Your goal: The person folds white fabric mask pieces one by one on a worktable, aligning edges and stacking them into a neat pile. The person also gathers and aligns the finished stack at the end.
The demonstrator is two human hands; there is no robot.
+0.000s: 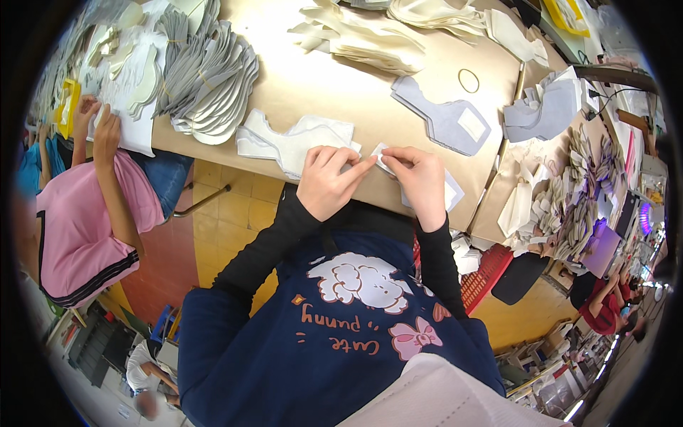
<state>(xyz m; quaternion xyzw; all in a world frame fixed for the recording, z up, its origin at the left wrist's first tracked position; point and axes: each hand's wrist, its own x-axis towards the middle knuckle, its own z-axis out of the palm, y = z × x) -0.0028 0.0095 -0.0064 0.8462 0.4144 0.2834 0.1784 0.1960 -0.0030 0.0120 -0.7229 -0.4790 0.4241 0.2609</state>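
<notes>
Close to the table's near edge, my left hand and my right hand meet over a small white piece. My right thumb and forefinger pinch it. The left fingertips are pressed together at its left edge. Partly under my right hand lies a grey cut piece with a white patch on it. Left of my left hand rests a stack of off-white cut pieces. Farther off to the right lies a grey-blue cut piece with a white rectangle on its wide end.
Bundles of grey pieces fan out at the left. Cream pieces are piled at the back, near a rubber band. More grey-blue pieces stand right. A person in pink works at my left. A red crate is below the table.
</notes>
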